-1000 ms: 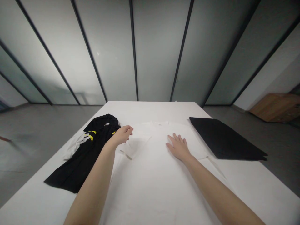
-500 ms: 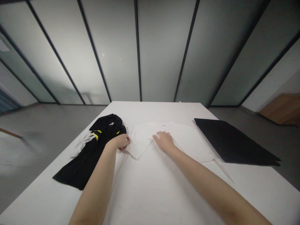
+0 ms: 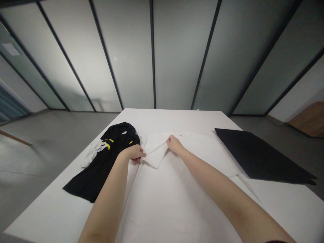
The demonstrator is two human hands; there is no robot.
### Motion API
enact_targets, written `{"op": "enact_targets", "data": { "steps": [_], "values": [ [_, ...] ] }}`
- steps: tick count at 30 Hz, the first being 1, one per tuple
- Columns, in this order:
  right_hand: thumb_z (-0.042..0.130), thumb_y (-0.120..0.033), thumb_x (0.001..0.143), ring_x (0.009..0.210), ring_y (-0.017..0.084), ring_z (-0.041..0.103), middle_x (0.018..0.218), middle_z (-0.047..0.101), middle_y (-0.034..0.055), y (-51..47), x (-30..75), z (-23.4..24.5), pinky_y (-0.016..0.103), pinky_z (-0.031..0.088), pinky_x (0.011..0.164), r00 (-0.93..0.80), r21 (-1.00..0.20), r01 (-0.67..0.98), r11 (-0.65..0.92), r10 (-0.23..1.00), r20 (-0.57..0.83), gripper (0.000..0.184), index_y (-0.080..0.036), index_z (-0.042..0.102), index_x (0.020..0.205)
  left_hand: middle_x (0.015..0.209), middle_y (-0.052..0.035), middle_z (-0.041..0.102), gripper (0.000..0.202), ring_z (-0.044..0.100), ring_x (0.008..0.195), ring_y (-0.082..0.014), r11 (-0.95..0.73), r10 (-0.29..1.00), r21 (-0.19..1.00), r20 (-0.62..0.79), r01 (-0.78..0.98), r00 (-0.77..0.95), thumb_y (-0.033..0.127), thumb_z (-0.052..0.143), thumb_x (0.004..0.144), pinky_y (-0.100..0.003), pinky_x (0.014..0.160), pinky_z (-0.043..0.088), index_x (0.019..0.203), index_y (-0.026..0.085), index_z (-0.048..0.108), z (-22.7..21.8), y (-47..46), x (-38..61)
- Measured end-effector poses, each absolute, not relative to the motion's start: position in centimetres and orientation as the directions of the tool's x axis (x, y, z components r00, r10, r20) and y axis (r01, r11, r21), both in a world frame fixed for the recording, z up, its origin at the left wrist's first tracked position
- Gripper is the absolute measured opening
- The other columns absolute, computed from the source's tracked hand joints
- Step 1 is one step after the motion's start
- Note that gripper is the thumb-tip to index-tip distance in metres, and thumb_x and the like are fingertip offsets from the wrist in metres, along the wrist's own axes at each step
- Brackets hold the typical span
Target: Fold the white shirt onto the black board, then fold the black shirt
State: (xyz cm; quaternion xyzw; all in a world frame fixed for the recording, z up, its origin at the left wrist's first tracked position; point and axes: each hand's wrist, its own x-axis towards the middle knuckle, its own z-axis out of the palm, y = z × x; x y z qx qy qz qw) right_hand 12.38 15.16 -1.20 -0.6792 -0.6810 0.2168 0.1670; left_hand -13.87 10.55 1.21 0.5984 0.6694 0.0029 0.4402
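A white T-shirt [image 3: 174, 199] lies spread on the white table, its collar toward the far side. Its left sleeve, as I see it, is folded inward over the body. My left hand [image 3: 136, 153] pinches the shirt at the outer side of that sleeve. Farther right, my right hand [image 3: 174, 144] is closed on the sleeve's inner edge, lifting the cloth a little. Between the two hands the fabric is slightly creased, and its corner points toward me. The other sleeve is folded inward on the right.
On the left of the table [image 3: 172, 118] lies a black garment [image 3: 101, 179] with white and yellow parts, close to my left hand. A flat black board or folder [image 3: 260, 158] rests at the right, overhanging the edge. Frosted glass panels stand behind.
My right hand has gone from spread fingers on the cloth to a closed grip, raising the sleeve edge. My left hand keeps its pinch. The view has shifted slightly.
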Motion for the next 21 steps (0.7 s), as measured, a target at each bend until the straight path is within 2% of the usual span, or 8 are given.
{"op": "enact_targets", "data": {
  "steps": [4,7,10,13,15,17,19,21],
  "values": [
    [0.061,-0.017,0.095,0.102,0.025,0.07,0.109,0.077,0.0126,15.9,12.5,-1.2,0.027,0.045,0.081,0.003,-0.546,0.834,-0.08,0.99,-0.141,0.021,-0.017,0.069,0.115,0.061,-0.0061,0.071,0.03,0.07,0.052,-0.019,0.291,0.821,0.565,-0.561,0.772,0.102,0.045,0.077,0.088,-0.028,0.056,0.058,0.081,0.017,0.068,1.1,10.7,-13.9],
    [0.066,-0.02,0.093,0.099,0.026,0.072,0.109,0.077,0.0139,16.7,12.4,-0.7,0.029,0.048,0.081,0.031,-0.583,0.801,-0.135,0.982,-0.185,0.023,-0.015,0.069,0.115,0.069,-0.0097,0.075,0.039,0.073,0.057,-0.0209,0.321,0.84,0.598,-0.538,0.734,0.071,0.054,0.066,0.095,-0.028,0.055,0.059,0.088,0.015,0.071,0.8,11.0,-13.7],
    [0.06,-0.035,0.1,0.085,0.024,0.073,0.108,0.076,0.0139,16.6,12.4,-0.2,0.031,0.053,0.073,0.069,-0.639,0.744,-0.194,0.974,-0.216,0.039,-0.016,0.059,0.135,0.079,-0.0122,0.078,0.039,0.075,0.061,-0.0215,0.325,0.852,0.63,-0.519,0.705,0.072,0.051,0.06,0.099,-0.028,0.056,0.06,0.091,0.015,0.071,0.6,11.1,-13.5],
    [0.064,-0.05,0.098,0.065,0.023,0.07,0.091,0.075,0.0101,15.5,12.5,-0.2,0.032,0.053,0.06,0.045,-0.684,0.691,-0.233,0.958,-0.282,0.065,-0.016,0.045,0.15,0.075,-0.0103,0.077,0.027,0.073,0.056,-0.021,0.301,0.837,0.595,-0.539,0.746,0.092,0.041,0.065,0.097,-0.029,0.054,0.06,0.097,0.015,0.071,0.5,11.0,-13.4],
    [0.077,-0.045,0.089,0.059,0.022,0.067,0.078,0.073,0.0053,14.4,12.5,-0.3,0.031,0.051,0.056,-0.004,-0.708,0.669,-0.227,0.951,-0.309,0.078,-0.015,0.042,0.153,0.069,-0.0087,0.075,0.026,0.07,0.051,-0.0208,0.292,0.827,0.554,-0.555,0.78,0.085,0.039,0.067,0.095,-0.029,0.053,0.059,0.101,0.014,0.071,0.6,10.8,-13.2],
    [0.081,-0.034,0.085,0.059,0.021,0.066,0.075,0.071,0.002,13.3,12.2,-0.4,0.028,0.05,0.055,-0.044,-0.742,0.638,-0.208,0.951,-0.305,0.085,-0.017,0.038,0.157,0.067,-0.0088,0.074,0.029,0.07,0.05,-0.0213,0.271,0.849,0.527,-0.525,0.806,0.057,0.041,0.066,0.095,-0.029,0.053,0.057,0.101,0.013,0.072,0.7,10.8,-12.7],
    [0.073,-0.033,0.093,0.063,0.019,0.068,0.082,0.072,0.0016,12.3,11.8,-0.4,0.026,0.051,0.057,-0.055,-0.782,0.59,-0.201,0.956,-0.287,0.082,-0.02,0.029,0.161,0.069,-0.0108,0.075,0.033,0.072,0.054,-0.0231,0.229,0.897,0.497,-0.442,0.837,0.017,0.044,0.062,0.096,-0.029,0.055,0.056,0.094,0.013,0.074,0.6,10.8,-12.1],
    [0.059,-0.039,0.102,0.068,0.017,0.07,0.09,0.073,0.0025,11.3,11.4,-0.4,0.026,0.052,0.06,-0.045,-0.815,0.542,-0.207,0.961,-0.274,0.074,-0.023,0.021,0.164,0.075,-0.0136,0.077,0.033,0.076,0.065,-0.0253,0.185,0.939,0.466,-0.342,0.865,-0.017,0.042,0.061,0.096,-0.029,0.061,0.056,0.089,0.013,0.075,0.4,10.9,-11.5]
  ]
}}
